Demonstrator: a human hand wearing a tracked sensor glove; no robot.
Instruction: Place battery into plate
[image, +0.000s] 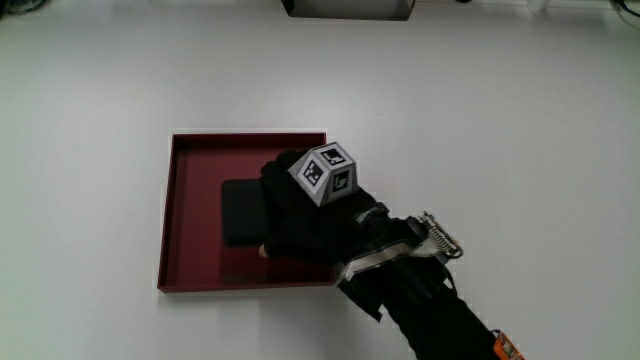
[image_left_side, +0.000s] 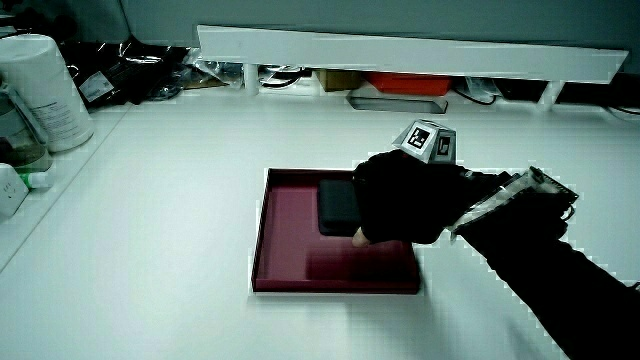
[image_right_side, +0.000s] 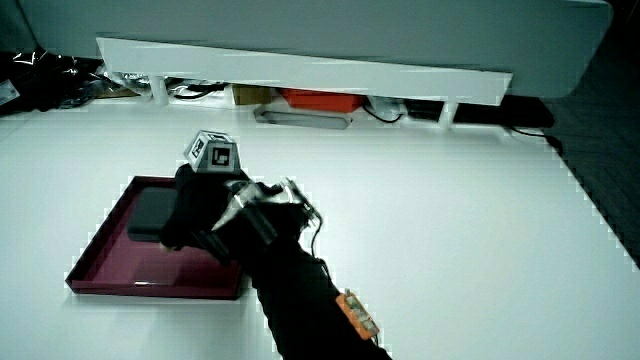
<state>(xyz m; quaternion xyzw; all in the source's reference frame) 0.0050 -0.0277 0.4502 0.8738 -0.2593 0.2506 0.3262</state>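
Dark red square plastic plate (image: 190, 215) sits flat on the white table (image: 500, 130), roughly mid-table. Flat black rectangular battery pack (image: 240, 212) lies inside the plate, on its floor, toward the plate's middle. Black-gloved hand (image: 310, 215) is over the plate, touching the battery's edge, forearm running off the plate toward the person. In a side view, white cylindrical canister (image_left_side: 45, 90) stands well apart from the plate, at the table's edge, farther from the person.

Black battery (image: 240, 212) (flat) lies in maroon plate (image: 195, 160)
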